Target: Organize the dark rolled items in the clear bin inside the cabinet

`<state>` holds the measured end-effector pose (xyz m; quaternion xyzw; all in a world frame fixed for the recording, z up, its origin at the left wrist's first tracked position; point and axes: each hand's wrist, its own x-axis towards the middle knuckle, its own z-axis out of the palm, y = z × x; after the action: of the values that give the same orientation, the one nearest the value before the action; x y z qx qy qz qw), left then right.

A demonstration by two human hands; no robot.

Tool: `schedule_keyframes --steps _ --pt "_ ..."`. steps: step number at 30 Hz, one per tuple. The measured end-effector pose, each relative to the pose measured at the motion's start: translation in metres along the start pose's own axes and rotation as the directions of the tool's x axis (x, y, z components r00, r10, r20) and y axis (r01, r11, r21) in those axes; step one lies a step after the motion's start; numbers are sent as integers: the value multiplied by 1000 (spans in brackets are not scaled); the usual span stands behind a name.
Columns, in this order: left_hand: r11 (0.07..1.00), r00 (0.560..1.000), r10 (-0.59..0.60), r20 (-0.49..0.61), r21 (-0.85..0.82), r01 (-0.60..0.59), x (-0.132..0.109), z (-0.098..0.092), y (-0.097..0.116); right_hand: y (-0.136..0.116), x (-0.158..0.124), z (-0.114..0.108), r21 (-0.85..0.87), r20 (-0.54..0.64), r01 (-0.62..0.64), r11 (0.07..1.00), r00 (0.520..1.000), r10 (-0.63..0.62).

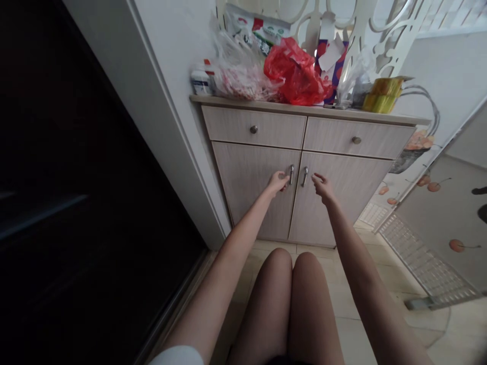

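While you knelt before the cabinet [258, 203], your left hand [279, 181] curled its fingers at the left handle [291, 174]; whether they clamped it, I cannot tell. Your right hand [321, 186], fingers apart, hung just short of the right handle [305, 176]. Taking hold seemed the step; next called for a firm two-handed grip. Doors and drawers were shut, contents hidden. On the far surface [380, 118] sat a bunched red bag [297, 71].

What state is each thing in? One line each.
Left door, shut.
Right door, shut.
Left drawer, shut.
Right drawer, shut.
Left hand, fingers curled at left handle.
Right hand, open, short of right handle.
Red bag, crumpled.
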<state>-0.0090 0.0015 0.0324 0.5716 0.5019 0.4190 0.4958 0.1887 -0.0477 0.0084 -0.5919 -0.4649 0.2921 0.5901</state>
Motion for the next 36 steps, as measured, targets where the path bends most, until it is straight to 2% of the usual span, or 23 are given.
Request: schedule_keyframes --steps 1,3,4,6,8,10,13,16,19,22,24,26,28,31,33,36 --pt "983 995 -27 96 -180 44 -8 -8 -2 0 -9 -7 204 75 -36 978 997 21" --pt "869 971 30 239 -486 93 -25 -20 -10 2 -28 -17 510 219 -103 854 976 -14" --pt "797 964 82 253 -597 88 -34 -23 -16 3 -38 -19 602 265 -127 788 963 -48" --pt "675 970 151 188 -737 37 -50 -24 -28 7 -54 -19 711 311 -168 683 946 -91" --pt "613 983 153 97 -790 -17 -62 -19 -41 11 -65 -15 758 318 -192 624 943 -96" --pt "600 991 125 40 -799 -44 -69 -11 -51 16 -70 -9 773 312 -207 599 947 -75" --pt "584 994 109 15 -810 -52 -72 -1 -59 22 -72 -2 781 309 -221 584 949 -55" --pt "577 993 112 30 -815 -41 -71 4 -61 24 -70 1 764 300 -206 612 952 -54" --pt "609 993 97 62 -793 -9 -65 5 -59 24 -64 2 684 281 -165 710 958 -48" --pt "750 992 57 109 -660 29 -48 10 -52 23 -50 7 423 202 -50 905 979 -40" --pt "897 999 36 29 -442 -20 -31 19 -44 21 -36 12 75 58 108 991 992 -112" --pt "985 987 100 -127 -129 -116 -12 31 -32 17 -19 20 -288 -64 224 931 966 -252" --pt "972 955 203 -215 164 -169 5 42 -20 12 -2 30 -493 -78 250 833 941 -329" --pt "909 953 257 -164 376 -180 21 53 -9 8 18 46 -520 -15 214 827 966 -259" --pt "880 952 283 -114 425 -211 22 54 -10 10 24 54 -477 6 193 857 976 -216" --pt "852 934 337 -120 462 -248 13 50 -20 18 17 53 -472 6 215 855 970 -241"
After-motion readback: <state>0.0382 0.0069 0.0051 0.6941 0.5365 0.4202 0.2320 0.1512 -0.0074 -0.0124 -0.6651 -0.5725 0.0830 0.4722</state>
